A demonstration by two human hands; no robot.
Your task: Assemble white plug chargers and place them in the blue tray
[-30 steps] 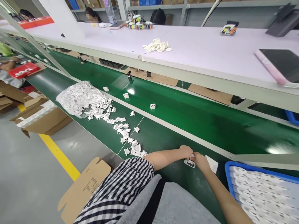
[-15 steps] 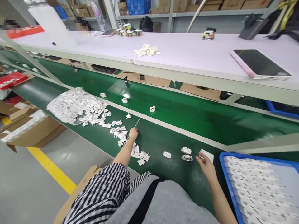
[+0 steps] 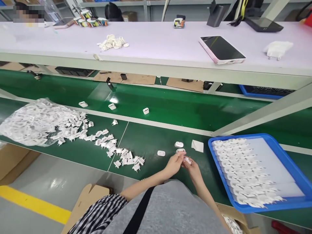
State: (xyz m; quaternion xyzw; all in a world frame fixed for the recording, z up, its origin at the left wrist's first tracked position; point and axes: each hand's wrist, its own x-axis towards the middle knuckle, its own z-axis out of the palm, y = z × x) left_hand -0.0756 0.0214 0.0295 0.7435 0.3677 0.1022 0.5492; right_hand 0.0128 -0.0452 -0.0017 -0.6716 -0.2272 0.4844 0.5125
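My left hand [image 3: 174, 165] and my right hand [image 3: 192, 166] meet over the green bench [image 3: 151, 172]. Between them is a small white plug part [image 3: 187, 160], pinched in my right fingers; my left fingers are closed at its side, and what they grip is too small to make out. Just beyond my fingertips lie a white oval housing [image 3: 180, 150] and another one [image 3: 179, 144]. A third white piece [image 3: 161, 153] rests left of them. White plug parts [image 3: 126, 157] are scattered farther left, beside a full clear bag [image 3: 31, 122].
At the right, a blue tray [image 3: 290, 162] holds rows of white plugs. White paper [image 3: 197, 146] lies near it. A raised shelf [image 3: 151, 42] with a phone [image 3: 223, 48] crosses beyond a green belt [image 3: 170, 110]. A slanted post [image 3: 258, 110] stands right.
My left hand has come from the scattered plugs over to my right hand. My right hand has left the paper and now holds a white part. The view has swung right.
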